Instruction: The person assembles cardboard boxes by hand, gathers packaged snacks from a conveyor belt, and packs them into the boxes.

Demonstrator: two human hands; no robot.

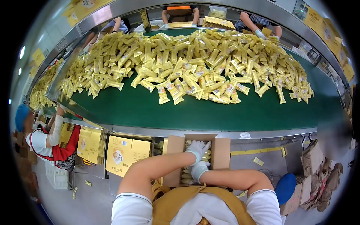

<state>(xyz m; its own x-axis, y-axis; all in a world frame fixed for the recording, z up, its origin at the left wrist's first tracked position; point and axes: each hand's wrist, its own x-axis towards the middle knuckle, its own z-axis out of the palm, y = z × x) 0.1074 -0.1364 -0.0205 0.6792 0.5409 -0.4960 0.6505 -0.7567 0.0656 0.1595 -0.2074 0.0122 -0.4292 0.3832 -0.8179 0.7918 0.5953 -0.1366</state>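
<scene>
An open brown cardboard box [221, 154] stands in front of me against the conveyor's near edge. Inside it lie several yellow-wrapped snack packets [186, 175]. Over the far part of the box is my left hand [198, 150], in a white glove, its fingers stretched out above the packets. Nearer to me my right hand [198, 171], also gloved, rests low in the box on the packets. Its fingers look laid flat, though their tips are partly hidden. Neither hand visibly grips a packet.
A large heap of yellow packets [168, 71] covers much of the green conveyor belt [180, 114]. Flat yellow cartons [125, 153] lean at left. Co-workers stand across the belt and at left [41, 142]. A blue round seat [285, 188] and crumpled brown paper [318, 187] are at right.
</scene>
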